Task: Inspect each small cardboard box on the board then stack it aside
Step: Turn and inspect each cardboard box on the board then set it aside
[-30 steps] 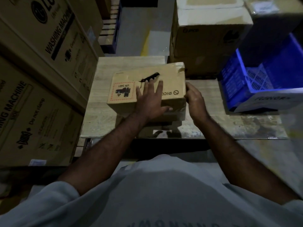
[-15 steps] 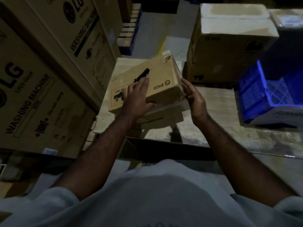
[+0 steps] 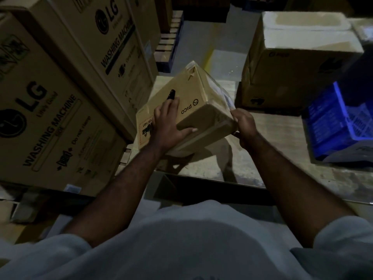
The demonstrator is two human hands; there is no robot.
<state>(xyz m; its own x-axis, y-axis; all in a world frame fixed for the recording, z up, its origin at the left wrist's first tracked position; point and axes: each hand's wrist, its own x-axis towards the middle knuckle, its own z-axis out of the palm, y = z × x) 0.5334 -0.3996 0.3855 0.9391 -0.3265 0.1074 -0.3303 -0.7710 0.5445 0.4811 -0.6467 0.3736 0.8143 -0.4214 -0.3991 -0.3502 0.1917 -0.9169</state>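
Left hand [image 3: 167, 126] lies flat on the printed face of the small cardboard box [image 3: 189, 87], fingers fairly straight and thumb spread onto the near side, while the right hand [image 3: 245, 124] curls round the near right corner. Between them the box hangs clear above the tabletop [image 3: 272, 138], tilted, its long axis running from near left up to far right, printed face turned up and leftward. To inspect well, I judge, roll it slowly, right grip firm, left palm steadying, so each face meets the dim light. Beyond, a blue crate [image 3: 339, 122] sits right; washing-machine cartons [image 3: 50, 122] stand left.
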